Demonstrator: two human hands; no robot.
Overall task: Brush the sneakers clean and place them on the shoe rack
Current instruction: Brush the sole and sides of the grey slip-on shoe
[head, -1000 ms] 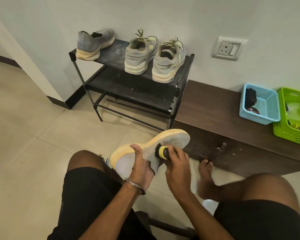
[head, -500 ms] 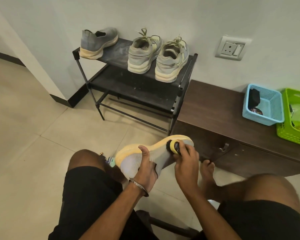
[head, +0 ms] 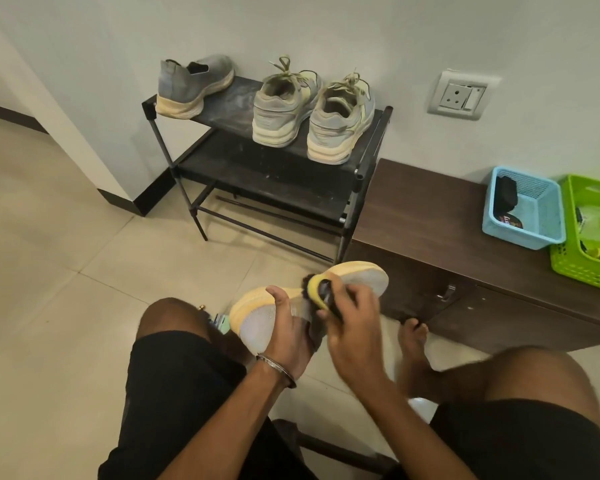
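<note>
I sit with a grey sneaker point(head: 257, 327) turned sole-up over my lap; its sole is pale with a yellow rim. My left hand point(head: 286, 332) grips the sneaker around its middle, thumb on the sole. My right hand point(head: 352, 327) holds a small yellow and black brush point(head: 317, 287) against the sole's edge near the middle. The black shoe rack point(head: 361, 168) stands ahead by the wall. On its top shelf sit the matching grey slip-on sneaker point(head: 187, 86) at the left and a pair of laced grey sneakers point(head: 312, 114) at the right.
A low dark wooden cabinet point(head: 423, 216) stands right of the rack, with a blue basket point(head: 523, 209) and a green basket point(head: 589, 230) on top. A wall socket point(head: 461, 95) is above it. My bare right foot point(head: 413, 337) rests on the tiled floor by the cabinet.
The brush moved out toward the toe end of the sole, then came back to the middle. My left hand kept its grip on the sneaker, which shifted only slightly.
</note>
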